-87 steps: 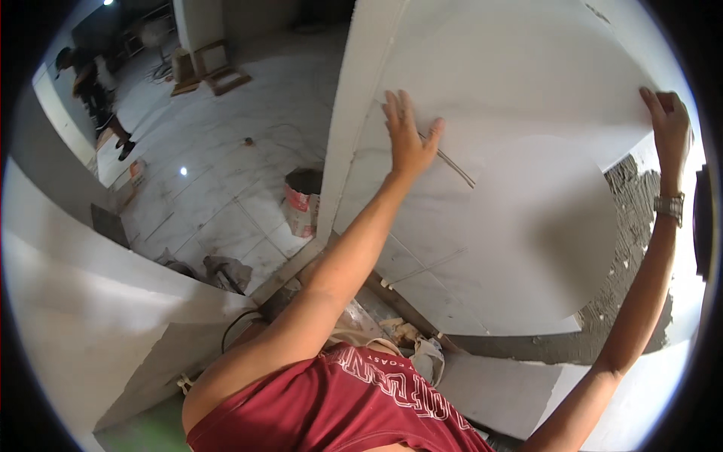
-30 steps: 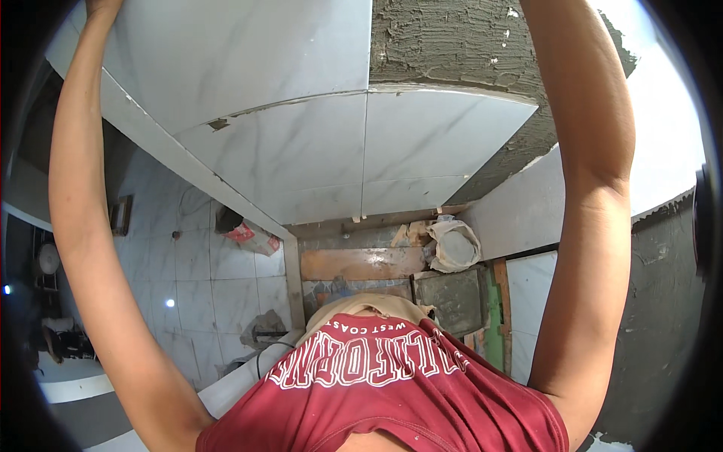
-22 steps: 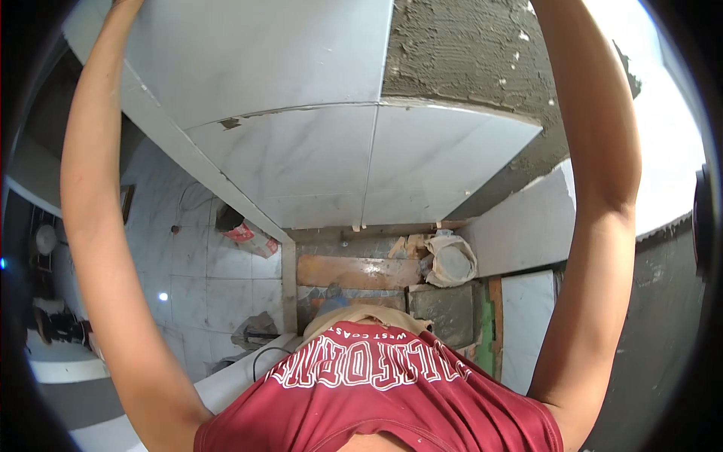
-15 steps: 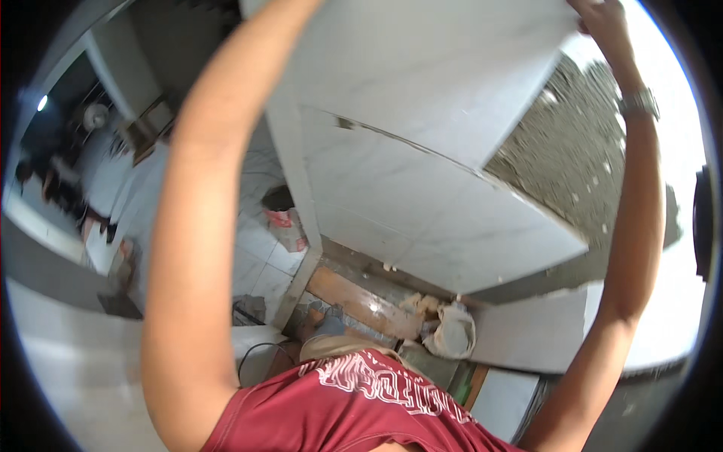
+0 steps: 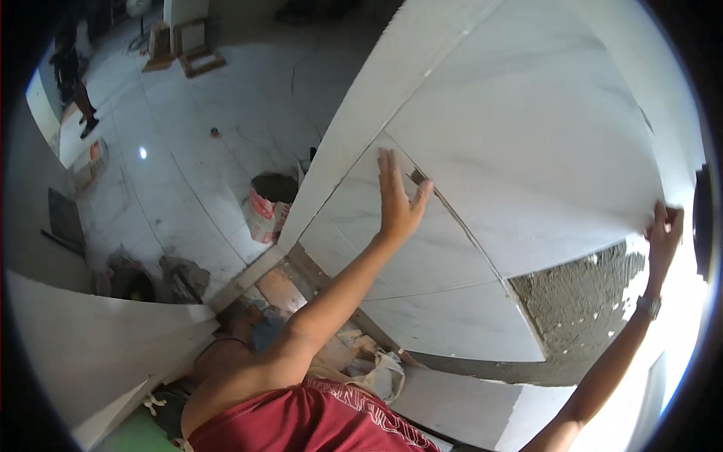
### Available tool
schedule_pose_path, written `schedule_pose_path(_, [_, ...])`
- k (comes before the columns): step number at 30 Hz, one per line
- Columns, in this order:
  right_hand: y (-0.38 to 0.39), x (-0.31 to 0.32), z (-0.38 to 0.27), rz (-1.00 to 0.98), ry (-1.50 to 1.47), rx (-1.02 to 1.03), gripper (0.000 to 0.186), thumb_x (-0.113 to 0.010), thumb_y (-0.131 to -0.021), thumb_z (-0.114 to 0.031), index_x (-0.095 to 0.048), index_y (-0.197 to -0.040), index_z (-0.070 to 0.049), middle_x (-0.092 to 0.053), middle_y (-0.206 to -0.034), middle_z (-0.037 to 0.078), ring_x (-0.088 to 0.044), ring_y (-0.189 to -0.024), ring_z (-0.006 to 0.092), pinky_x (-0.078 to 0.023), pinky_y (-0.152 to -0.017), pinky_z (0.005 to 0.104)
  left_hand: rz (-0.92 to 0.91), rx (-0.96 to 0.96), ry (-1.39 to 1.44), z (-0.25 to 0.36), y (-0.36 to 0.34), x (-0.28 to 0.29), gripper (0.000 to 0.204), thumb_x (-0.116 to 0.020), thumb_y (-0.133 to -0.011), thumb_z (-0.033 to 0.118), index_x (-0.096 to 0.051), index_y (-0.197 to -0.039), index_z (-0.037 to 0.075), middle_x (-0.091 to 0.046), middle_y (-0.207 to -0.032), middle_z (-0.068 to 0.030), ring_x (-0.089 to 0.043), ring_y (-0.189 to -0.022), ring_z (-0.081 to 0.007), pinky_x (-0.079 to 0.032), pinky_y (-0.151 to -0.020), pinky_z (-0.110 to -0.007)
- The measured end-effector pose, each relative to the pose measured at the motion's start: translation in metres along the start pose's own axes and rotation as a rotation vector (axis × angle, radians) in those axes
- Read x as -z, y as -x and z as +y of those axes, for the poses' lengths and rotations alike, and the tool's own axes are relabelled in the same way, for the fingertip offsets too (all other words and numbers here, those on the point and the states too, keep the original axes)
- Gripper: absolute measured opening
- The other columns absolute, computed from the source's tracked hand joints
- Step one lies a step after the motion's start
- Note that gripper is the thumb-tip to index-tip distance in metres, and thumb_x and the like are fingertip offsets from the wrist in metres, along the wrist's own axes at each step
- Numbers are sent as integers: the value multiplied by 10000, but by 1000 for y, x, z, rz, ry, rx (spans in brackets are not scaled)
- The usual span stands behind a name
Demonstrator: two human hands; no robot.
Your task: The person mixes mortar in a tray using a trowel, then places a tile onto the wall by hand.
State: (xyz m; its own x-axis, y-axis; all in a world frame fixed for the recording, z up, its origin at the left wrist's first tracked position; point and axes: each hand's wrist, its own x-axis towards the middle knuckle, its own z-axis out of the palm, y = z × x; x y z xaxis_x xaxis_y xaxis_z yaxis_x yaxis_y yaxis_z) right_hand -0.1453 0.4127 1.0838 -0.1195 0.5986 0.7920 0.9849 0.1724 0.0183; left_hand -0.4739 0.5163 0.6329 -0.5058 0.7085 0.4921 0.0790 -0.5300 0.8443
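A large white marbled wall tile stands against the wall above other laid tiles. My right hand, a watch on its wrist, has its fingers curled at the tile's right edge. Stretched and spread, my left hand is at the seam near the tile's lower left corner; whether it touches the surface I cannot tell. A small grey wedge-like piece sits in that seam. Below the seam is a lower white tile. Beside it, ridged grey mortar covers the bare wall.
A torn cement bag stands on the tiled floor beyond the wall's edge. A whitish sack and rubble lie low by the wall. Wooden frames and another person are at the far left.
My left hand has come down from above the picture to the seam, its fingers now spread. My right hand stays at the tile's right edge. The view has turned.
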Motion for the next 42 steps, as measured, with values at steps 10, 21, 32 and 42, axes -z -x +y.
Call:
schedule_pose_path(10, [10,11,-46,22,175,-278,444,-647,-970,-465,-552,-980,-31,-527,-731,23,-534,-541,85,-472,-515,225,-76,76,31,8,-7,-5,938,-662,-930,439,-158,-1573,-23,-105,-1638,-276,48,-1456,-610,-31,-1049,-804])
schedule_pose_path(21, [6,-1,-83,-37,315,-311,372,-561,-1029,-372,-491,-1010,-7,-538,-792,67,-579,-506,104,-504,-441,240,-156,100,10,14,-15,2,928,-682,-929,358,-130,-1589,9,-93,-1626,-315,64,-1450,-619,18,-1051,-795])
schedule_pose_path(32, [11,7,-93,1,574,-117,334,-597,-1013,-303,-498,-917,1,-525,-658,68,-532,-513,147,-446,-489,302,-136,74,-2,23,-14,1,1006,-751,-875,339,-123,-1592,17,-90,-1647,-258,11,-1477,-577,-39,-1121,-724])
schedule_pose_path(42, [19,-61,-156,143,532,298,511,-690,-909,-96,-538,-1396,-62,-605,-1258,173,-595,-1177,324,-484,-991,434,-95,69,-30,20,-11,-2,959,-736,-889,332,-156,-1586,19,-123,-1638,-261,-52,-1484,-555,-109,-1150,-681])
